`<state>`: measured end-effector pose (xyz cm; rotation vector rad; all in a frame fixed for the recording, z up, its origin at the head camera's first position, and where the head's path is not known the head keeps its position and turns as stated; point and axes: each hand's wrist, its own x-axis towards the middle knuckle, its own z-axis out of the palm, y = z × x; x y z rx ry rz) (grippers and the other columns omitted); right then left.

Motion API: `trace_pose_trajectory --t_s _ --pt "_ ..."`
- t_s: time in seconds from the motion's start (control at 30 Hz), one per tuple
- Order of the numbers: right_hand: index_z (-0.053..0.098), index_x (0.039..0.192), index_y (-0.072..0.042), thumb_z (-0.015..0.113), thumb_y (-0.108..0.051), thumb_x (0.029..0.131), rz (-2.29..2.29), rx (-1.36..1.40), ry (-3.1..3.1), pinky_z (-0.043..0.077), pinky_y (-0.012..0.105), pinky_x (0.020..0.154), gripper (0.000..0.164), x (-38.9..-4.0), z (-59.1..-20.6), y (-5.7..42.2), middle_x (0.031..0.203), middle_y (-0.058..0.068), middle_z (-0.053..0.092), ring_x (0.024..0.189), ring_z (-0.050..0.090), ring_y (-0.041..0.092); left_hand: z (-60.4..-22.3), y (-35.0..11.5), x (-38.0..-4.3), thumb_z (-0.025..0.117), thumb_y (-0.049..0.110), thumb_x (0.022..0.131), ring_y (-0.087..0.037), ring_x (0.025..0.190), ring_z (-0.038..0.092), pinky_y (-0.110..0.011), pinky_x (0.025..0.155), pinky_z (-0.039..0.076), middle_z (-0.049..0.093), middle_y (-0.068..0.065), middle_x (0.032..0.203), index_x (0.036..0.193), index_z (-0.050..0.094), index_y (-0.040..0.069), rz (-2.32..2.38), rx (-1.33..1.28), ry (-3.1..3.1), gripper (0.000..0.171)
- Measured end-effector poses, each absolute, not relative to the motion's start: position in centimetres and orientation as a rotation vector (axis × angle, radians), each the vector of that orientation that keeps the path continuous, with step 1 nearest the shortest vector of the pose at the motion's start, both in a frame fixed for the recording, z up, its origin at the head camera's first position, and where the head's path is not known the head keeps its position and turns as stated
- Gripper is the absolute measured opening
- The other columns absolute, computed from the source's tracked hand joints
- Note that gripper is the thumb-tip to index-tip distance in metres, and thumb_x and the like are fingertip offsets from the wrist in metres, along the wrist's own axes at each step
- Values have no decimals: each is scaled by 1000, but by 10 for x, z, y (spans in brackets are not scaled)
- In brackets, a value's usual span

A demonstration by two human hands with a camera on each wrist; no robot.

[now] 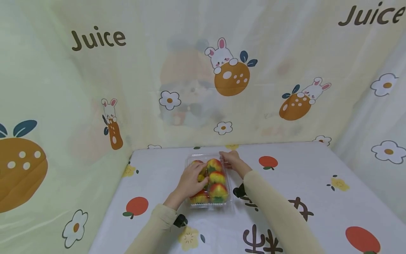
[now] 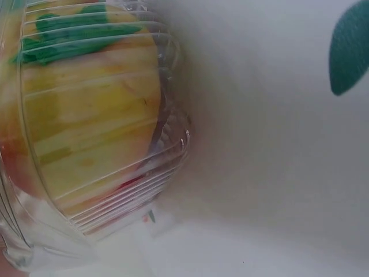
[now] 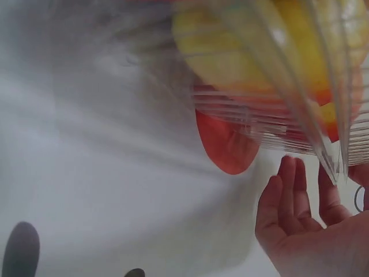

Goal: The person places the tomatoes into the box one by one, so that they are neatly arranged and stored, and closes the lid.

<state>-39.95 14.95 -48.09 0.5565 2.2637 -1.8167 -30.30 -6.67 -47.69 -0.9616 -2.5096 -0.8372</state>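
**Both hands at a clear box of fruit**

Head view. Your two sleeved forearms reach forward from the bottom edge, nearest the camera, over a white tablecloth (image 1: 317,176) printed with red fruit and dark characters. Between them, near the far end of the table, stands a clear plastic box (image 1: 229,197) filled with red-and-yellow fruit (image 1: 218,190). Your left hand (image 1: 190,181) lies on top of the box's left half, fingers spread loosely over the lid; whether it grips cannot be told from here. Your right hand (image 1: 233,160) touches the far right corner of the box, fingers bent against the rim. A curtain (image 1: 95,88) printed with rabbits, flowers and the word "Juice" encloses the table.

Left wrist view. Ribbed clear plastic of the box (image 2: 173,144) fills the left side, with a yellow fruit (image 2: 98,121) and its green leaf pressed against the wall. White tablecloth (image 2: 271,173) lies beside it. Your hand is not visible.

Right wrist view. Your right hand (image 3: 305,231) shows at lower right, palm up, fingers relaxed and nearly straight, just under the box's ribbed wall (image 3: 300,121). Yellow fruit (image 3: 230,52) shows through.
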Motion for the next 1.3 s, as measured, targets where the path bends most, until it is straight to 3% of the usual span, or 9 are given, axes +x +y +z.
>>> trace_pose_trajectory --t_s 0.17,0.97,1.17,1.3 --pt "63 74 -8 66 -35 92 -1770 611 2280 46 25 54 33 -401 -483 152 66 -1 60 58 55 12 -478 -66 -304 66 21 87 -33 119 53 -52 102 39 61 -14 123 131 60 -2 -827 -946 -2518 50" --pt "65 87 -3 67 -35 92 -1808 626 2349 48 24 55 33 -398 -491 155 72 -1 61 62 57 10 -477 -62 -304 64 25 88 -31 118 53 -50 102 40 61 -13 125 134 58 0 -825 -957 -2546 53" --pt "67 101 4 59 -39 96 -1780 482 2348 54 31 67 44 -389 -486 161 78 3 62 63 59 13 -476 -66 -306 63 25 90 -32 121 53 -51 102 40 60 -13 128 134 58 0 -846 -942 -2551 51" --pt "65 112 8 56 -40 98 -1708 345 2443 55 42 82 51 -384 -480 165 96 16 69 81 69 27 -471 -73 -306 65 25 90 -35 126 50 -55 103 38 57 -17 135 134 59 1 -843 -906 -2537 50"
